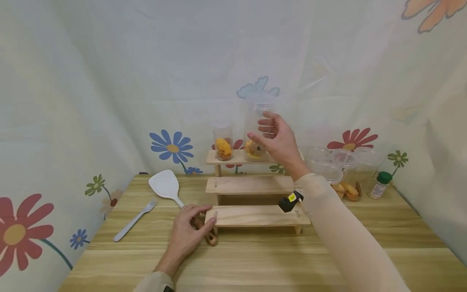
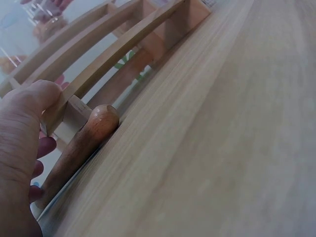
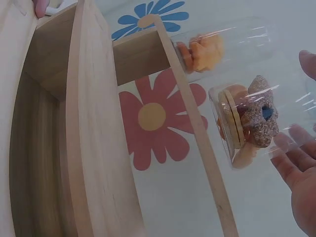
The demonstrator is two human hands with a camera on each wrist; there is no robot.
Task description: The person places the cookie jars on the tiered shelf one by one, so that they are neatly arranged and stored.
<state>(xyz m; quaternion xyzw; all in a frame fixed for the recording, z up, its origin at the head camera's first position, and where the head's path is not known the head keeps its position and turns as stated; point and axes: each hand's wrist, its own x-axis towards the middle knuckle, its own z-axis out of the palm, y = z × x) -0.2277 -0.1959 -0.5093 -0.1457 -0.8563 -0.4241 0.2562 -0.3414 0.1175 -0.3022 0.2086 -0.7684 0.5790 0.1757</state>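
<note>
Left hand (image 1: 187, 231): fingers clamped on wooden stand (image 1: 255, 185). Right hand (image 1: 280, 140): fingers apart by tall jar (image 1: 251, 127), touching, cannot tell. Small jar (image 1: 223, 142) too: 2 on top step (image 1: 238, 156).

The right hand (image 1: 280, 142) is held high, its fingers (image 1: 269, 122) loosely bent, the thumb (image 1: 257, 138) apart below them. Right wrist (image 1: 300, 169) and sleeved forearm (image 1: 339, 227) slope down rightward from those fingertips. The left hand (image 1: 185, 231), lower, grips, forefinger (image 1: 200, 208) ahead of thumb, its wrist (image 1: 168, 265) behind both.
</note>
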